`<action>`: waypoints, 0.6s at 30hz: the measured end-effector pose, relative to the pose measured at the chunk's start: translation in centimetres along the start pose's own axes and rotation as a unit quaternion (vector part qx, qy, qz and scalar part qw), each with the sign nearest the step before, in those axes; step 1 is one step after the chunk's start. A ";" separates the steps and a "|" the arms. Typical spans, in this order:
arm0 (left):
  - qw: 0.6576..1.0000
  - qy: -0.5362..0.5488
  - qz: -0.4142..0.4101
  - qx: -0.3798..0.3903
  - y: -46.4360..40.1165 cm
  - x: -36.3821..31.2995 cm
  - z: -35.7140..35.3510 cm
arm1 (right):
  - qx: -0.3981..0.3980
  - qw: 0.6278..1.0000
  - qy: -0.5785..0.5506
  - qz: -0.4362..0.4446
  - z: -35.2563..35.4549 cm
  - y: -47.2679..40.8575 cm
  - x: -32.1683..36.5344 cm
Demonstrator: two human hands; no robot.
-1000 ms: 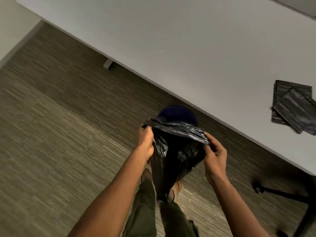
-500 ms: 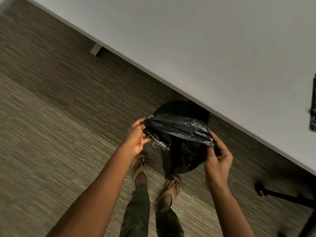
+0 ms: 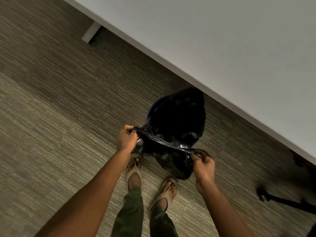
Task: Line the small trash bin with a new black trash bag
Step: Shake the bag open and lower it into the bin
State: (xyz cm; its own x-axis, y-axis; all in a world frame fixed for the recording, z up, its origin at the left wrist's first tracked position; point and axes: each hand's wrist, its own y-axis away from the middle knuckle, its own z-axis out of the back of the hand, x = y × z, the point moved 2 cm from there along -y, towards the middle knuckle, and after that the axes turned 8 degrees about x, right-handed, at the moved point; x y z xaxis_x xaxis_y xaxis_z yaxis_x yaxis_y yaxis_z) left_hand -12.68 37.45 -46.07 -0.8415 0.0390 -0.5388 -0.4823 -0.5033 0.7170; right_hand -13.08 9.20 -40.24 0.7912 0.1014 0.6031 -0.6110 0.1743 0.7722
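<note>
A black trash bag [image 3: 172, 151] hangs open over the small dark bin [image 3: 151, 109], which stands on the carpet just under the table edge. Only a dark blue sliver of the bin's rim shows at the left; the bag hides the remainder. My left hand [image 3: 125, 138] pinches the near edge of the bag's mouth at its left end. My right hand [image 3: 203, 164] pinches the same edge at its right end, so the edge is stretched taut between them. The far side of the bag drapes over the bin's opening.
A white table [image 3: 222, 40] fills the upper right, its edge running diagonally above the bin. A table leg [image 3: 91, 32] shows at the upper left. A black chair base with a caster [image 3: 264, 196] sits at the right. My sandalled feet [image 3: 135, 170] stand on the carpet just before the bin.
The bag has dropped lower and now spreads over the bin. My hands have pulled apart, stretching the near edge taut. The view has tilted down, and the folded bags on the table are out of frame.
</note>
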 end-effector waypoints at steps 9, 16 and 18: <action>0.996 -0.081 -0.027 0.003 4.2 3.5 1.7 | -0.001 0.999 0.041 -0.020 -0.3 2.5 -2.3; 0.977 -0.115 -0.176 -0.029 9.5 1.0 5.5 | -0.002 0.986 0.072 0.148 1.2 6.5 2.3; 0.964 -0.112 -0.238 -0.041 11.0 -1.1 6.5 | -0.029 0.976 0.055 0.209 2.4 7.2 4.5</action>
State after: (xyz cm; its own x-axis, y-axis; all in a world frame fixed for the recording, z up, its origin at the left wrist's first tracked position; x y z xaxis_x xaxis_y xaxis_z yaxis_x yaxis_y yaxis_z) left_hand -18.61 37.47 -34.78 -0.5648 0.4632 -0.6829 -0.8140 -0.4487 0.3689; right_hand -13.97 8.55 -31.46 0.4735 0.2788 0.8355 -0.8808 0.1510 0.4487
